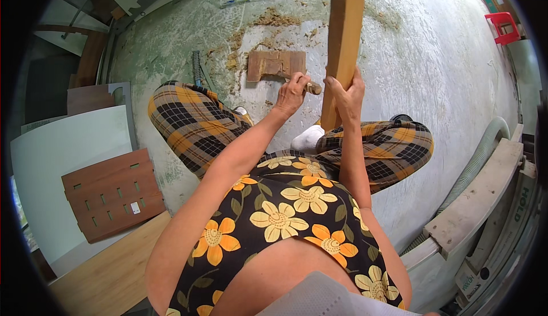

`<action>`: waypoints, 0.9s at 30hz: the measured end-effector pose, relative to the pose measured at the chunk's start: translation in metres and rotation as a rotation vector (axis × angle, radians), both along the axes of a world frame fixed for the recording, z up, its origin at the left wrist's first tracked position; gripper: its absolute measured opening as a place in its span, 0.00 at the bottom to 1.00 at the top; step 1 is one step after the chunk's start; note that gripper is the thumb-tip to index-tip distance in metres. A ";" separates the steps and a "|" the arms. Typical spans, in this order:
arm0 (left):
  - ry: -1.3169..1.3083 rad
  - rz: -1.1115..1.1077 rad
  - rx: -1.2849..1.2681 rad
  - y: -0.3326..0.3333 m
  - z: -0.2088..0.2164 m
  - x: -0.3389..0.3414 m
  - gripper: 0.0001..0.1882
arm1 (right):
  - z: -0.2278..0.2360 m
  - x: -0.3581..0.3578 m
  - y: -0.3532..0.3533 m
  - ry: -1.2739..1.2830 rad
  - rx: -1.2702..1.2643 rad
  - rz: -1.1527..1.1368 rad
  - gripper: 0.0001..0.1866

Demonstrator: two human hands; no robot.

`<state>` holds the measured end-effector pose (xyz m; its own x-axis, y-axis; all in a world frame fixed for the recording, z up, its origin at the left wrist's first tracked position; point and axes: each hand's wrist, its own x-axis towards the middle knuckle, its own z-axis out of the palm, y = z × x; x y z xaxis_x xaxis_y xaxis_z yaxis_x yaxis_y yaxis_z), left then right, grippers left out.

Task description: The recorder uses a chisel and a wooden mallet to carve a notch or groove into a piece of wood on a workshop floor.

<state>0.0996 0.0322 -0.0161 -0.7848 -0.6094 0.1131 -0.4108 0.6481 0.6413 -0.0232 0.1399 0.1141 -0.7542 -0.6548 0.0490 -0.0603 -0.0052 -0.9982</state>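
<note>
My left hand (292, 93) is closed around a tool with a short, round wooden handle (313, 88); the tool's working end is hard to make out. Just beyond it lies a worn brown wooden board (277, 62) with a rough, chipped surface, flat on the floor. My right hand (348, 94) grips the lower part of a long, thick squared wooden beam (345, 25). The beam stands tilted between my legs, its far end raised and its near end close to my white-socked foot (307, 139).
Wood shavings (274, 17) litter the scuffed floor ahead. A ridged metal bar (197, 67) lies beyond my left knee. Slotted brown panels (114, 193) and a white panel (74, 145) are at left. A ribbed hose (471, 170), planks (479, 196) and a red stool (502, 27) are at right.
</note>
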 end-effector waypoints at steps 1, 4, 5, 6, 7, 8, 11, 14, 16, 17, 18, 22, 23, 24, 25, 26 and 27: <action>0.003 0.000 0.005 0.003 0.002 -0.002 0.22 | -0.002 0.003 0.005 -0.066 -0.043 -0.019 0.23; 0.167 -0.103 -0.260 0.009 0.007 -0.010 0.22 | -0.003 0.004 0.015 -0.058 -0.049 -0.044 0.21; 0.171 -0.100 -0.257 0.010 0.008 -0.011 0.22 | -0.004 0.004 0.017 -0.075 -0.060 -0.061 0.21; 0.172 -0.094 -0.253 0.011 0.010 -0.011 0.20 | -0.011 0.003 0.018 -0.046 -0.063 -0.087 0.21; 0.174 -0.087 -0.249 0.011 0.009 -0.011 0.17 | -0.014 0.004 0.019 -0.041 -0.060 -0.082 0.21; 0.178 -0.080 -0.247 0.010 0.008 -0.010 0.17 | -0.016 0.004 0.020 -0.042 -0.062 -0.090 0.21; 0.202 -0.053 -0.226 0.006 0.003 -0.008 0.24 | -0.018 0.007 0.020 -0.046 -0.065 -0.094 0.21; 0.165 -0.021 -0.233 0.004 0.001 -0.009 0.23 | -0.020 0.009 0.019 -0.046 -0.072 -0.100 0.21; 0.176 -0.031 -0.240 0.002 0.001 -0.010 0.23 | -0.021 0.008 0.018 -0.041 -0.076 -0.102 0.22; 0.174 -0.030 -0.239 0.002 0.000 -0.011 0.23 | -0.021 0.008 0.018 -0.034 -0.071 -0.091 0.22; 0.202 -0.023 -0.248 0.002 0.000 -0.011 0.22 | -0.021 0.009 0.018 -0.026 -0.065 -0.079 0.22; 0.193 -0.006 -0.242 -0.003 0.000 -0.010 0.21 | -0.018 0.015 0.016 -0.022 -0.066 -0.075 0.22; 0.194 -0.007 -0.240 -0.003 0.001 -0.010 0.21 | -0.018 0.016 0.017 -0.015 -0.064 -0.068 0.22; 0.165 0.013 -0.202 -0.004 0.002 -0.010 0.21 | -0.019 0.016 0.017 -0.008 -0.062 -0.060 0.21; 0.134 0.034 -0.166 -0.004 0.001 -0.009 0.20 | -0.017 0.018 0.017 -0.010 -0.062 -0.060 0.21; 0.134 0.035 -0.166 -0.005 0.000 -0.009 0.20 | -0.016 0.019 0.017 -0.010 -0.067 -0.055 0.21; 0.138 0.037 -0.162 -0.006 0.000 -0.009 0.20 | -0.015 0.020 0.017 -0.011 -0.073 -0.050 0.21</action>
<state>0.0906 0.0266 -0.0165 -0.7322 -0.6029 0.3169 -0.3519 0.7332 0.5819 -0.0029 0.1571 0.0994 -0.7865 -0.6116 0.0866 -0.0514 -0.0748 -0.9959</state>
